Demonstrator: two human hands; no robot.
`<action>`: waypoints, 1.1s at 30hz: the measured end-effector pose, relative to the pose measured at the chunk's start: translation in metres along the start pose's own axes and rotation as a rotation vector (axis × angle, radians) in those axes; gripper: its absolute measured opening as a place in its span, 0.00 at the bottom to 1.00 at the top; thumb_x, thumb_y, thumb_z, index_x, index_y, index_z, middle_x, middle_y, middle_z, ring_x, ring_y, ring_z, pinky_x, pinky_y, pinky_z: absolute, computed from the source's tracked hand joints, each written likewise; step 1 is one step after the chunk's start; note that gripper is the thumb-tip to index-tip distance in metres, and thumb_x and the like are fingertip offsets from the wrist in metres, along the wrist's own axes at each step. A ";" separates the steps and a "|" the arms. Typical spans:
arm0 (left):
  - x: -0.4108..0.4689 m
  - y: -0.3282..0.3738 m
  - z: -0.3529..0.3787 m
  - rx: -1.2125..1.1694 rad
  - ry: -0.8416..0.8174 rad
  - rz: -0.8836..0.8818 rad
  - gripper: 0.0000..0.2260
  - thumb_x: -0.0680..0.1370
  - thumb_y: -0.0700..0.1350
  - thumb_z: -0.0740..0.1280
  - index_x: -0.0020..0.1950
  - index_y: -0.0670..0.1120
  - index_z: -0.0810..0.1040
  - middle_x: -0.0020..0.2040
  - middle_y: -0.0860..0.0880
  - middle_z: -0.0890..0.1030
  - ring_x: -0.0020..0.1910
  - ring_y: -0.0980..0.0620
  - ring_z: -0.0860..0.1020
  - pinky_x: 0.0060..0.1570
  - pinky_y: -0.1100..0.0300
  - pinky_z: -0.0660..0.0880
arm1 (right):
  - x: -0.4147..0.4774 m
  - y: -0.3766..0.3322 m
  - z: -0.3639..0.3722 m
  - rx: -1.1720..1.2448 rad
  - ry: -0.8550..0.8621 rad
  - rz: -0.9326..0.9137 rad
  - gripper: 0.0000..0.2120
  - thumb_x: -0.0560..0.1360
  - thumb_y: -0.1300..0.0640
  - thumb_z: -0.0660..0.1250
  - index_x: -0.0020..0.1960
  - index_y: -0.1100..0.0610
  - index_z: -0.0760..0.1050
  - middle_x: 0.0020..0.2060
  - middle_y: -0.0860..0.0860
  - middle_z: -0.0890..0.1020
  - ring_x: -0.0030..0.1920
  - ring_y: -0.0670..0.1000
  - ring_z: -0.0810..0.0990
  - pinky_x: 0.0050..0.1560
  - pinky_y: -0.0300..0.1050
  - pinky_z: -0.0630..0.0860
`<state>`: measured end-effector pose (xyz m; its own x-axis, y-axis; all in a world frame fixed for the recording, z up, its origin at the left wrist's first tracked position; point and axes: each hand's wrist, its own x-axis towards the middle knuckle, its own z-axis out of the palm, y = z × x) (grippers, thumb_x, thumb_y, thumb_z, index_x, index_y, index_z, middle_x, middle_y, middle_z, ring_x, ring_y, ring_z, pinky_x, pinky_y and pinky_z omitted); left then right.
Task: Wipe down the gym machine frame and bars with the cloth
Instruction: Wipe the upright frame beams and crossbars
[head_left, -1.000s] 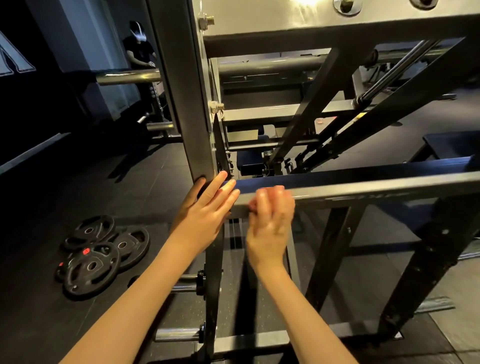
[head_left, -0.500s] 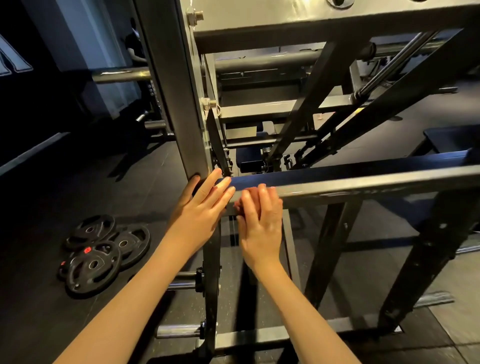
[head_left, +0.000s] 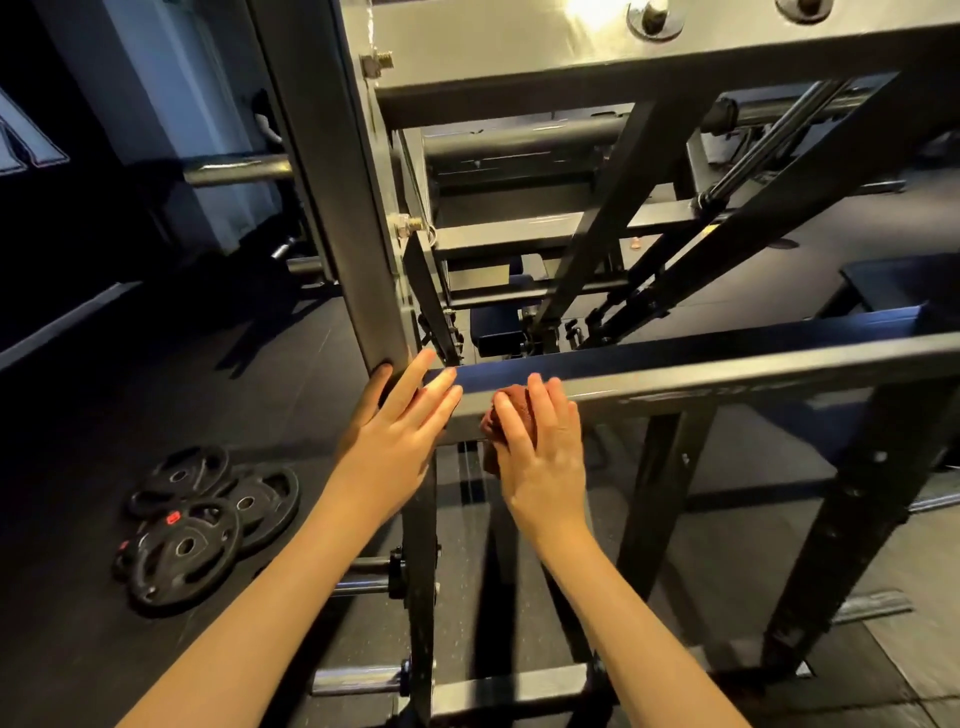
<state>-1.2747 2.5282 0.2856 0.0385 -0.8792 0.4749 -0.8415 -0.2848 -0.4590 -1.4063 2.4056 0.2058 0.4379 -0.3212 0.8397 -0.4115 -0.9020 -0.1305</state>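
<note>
A dark steel gym machine fills the view, with a thick upright post and a horizontal crossbar running right from it. My left hand rests with straight fingers on the joint where post and crossbar meet. Just to its right, my right hand presses a small reddish-brown cloth against the front face of the crossbar. Most of the cloth is hidden under my fingers.
Several black weight plates lie on the dark rubber floor at lower left. Chrome plate pegs stick out low on the post. Diagonal struts and a padded bench stand behind the crossbar. A person stands far back left.
My right hand with the cloth has slid left along the crossbar, then settled slightly right and flatter on it. My left hand has stayed at the joint.
</note>
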 end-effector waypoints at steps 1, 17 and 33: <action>0.000 0.001 -0.001 -0.014 -0.005 -0.001 0.36 0.61 0.39 0.79 0.69 0.42 0.74 0.72 0.42 0.72 0.79 0.44 0.43 0.74 0.43 0.40 | 0.001 0.010 -0.005 -0.041 -0.034 -0.040 0.41 0.66 0.57 0.76 0.74 0.53 0.59 0.73 0.57 0.58 0.74 0.61 0.56 0.72 0.63 0.57; 0.094 0.096 -0.015 -0.505 -0.127 -0.043 0.24 0.83 0.55 0.48 0.77 0.50 0.63 0.77 0.51 0.64 0.76 0.50 0.61 0.74 0.51 0.55 | -0.005 0.105 -0.046 -0.031 0.066 0.214 0.25 0.77 0.53 0.58 0.73 0.51 0.59 0.75 0.56 0.57 0.76 0.60 0.55 0.75 0.58 0.53; 0.092 0.093 -0.014 -0.516 -0.201 -0.041 0.22 0.84 0.55 0.48 0.78 0.53 0.58 0.78 0.54 0.60 0.78 0.53 0.55 0.74 0.55 0.49 | 0.007 0.142 -0.056 0.117 0.317 0.646 0.20 0.78 0.56 0.56 0.70 0.52 0.64 0.74 0.54 0.58 0.75 0.62 0.58 0.70 0.68 0.62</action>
<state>-1.3566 2.4259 0.2972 0.1368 -0.9413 0.3085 -0.9900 -0.1412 0.0084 -1.5063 2.2917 0.2231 -0.1233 -0.7171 0.6860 -0.4134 -0.5913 -0.6924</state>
